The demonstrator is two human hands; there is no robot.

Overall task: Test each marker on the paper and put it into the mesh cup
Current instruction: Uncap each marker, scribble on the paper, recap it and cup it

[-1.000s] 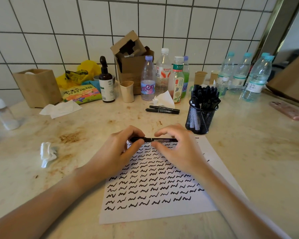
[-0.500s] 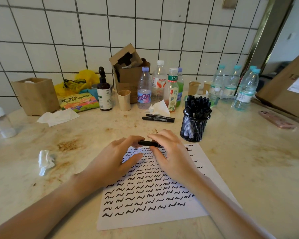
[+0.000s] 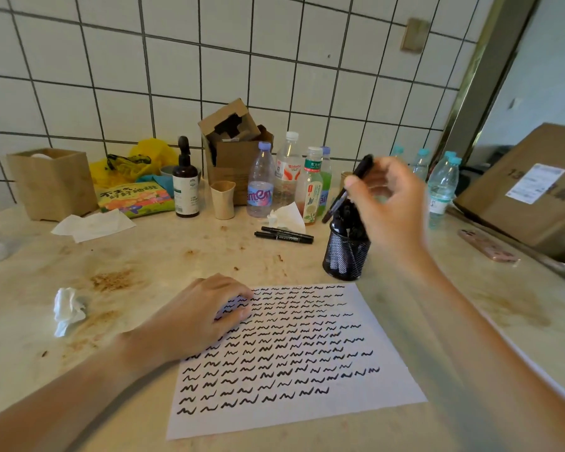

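Right hand pinches 1 black marker, tilted, above the mesh cup at far right of the paper. Left hand rests on the paper's left edge, fingers loosely curled, holding nothing. 2 markers lie on the surface.

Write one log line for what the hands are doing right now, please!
right hand: holds marker over mesh cup | left hand: rests on paper | two markers: on counter

Two bare forearms, left hand, right hand, no sleeves visible
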